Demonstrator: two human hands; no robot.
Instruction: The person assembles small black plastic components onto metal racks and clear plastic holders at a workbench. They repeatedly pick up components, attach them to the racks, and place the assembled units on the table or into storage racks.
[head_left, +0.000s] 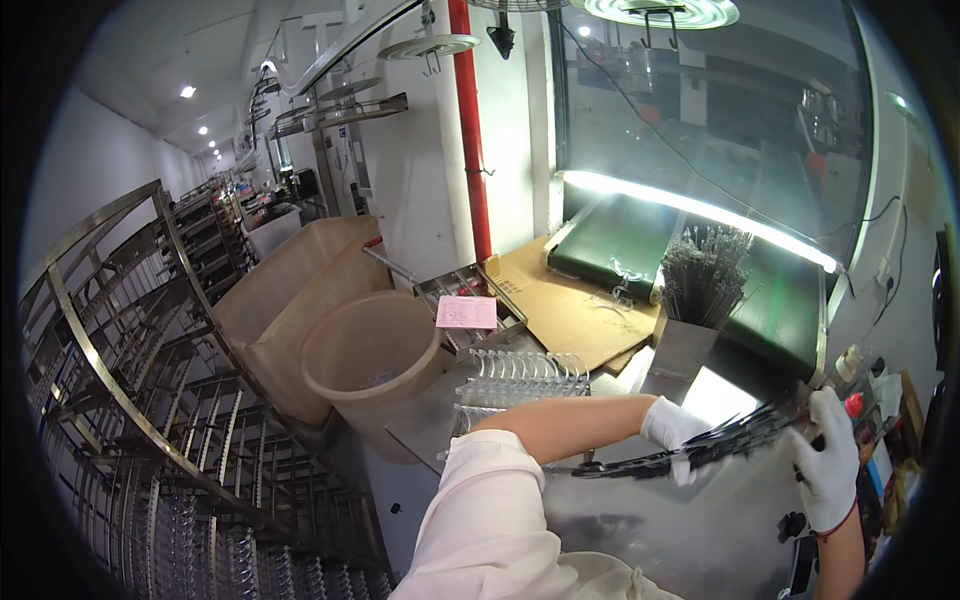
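Note:
My left hand (675, 428), in a white glove, grips the middle of a long dark strip hung with many small dark parts (722, 442). The strip slants up to the right over a steel worktable (690, 530). At the strip's right end my right hand (828, 455), also gloved in white, is closed on it. Behind my left forearm lies a row of clear plastic parts (520, 375) on the table.
A steel box of thin grey rods (700, 285) stands behind the strip. A green conveyor belt (620, 240) and cardboard sheets (565, 305) lie further back. A beige round bin (370, 355) and metal racks (130, 400) are at left. Small bottles (850, 370) stand at far right.

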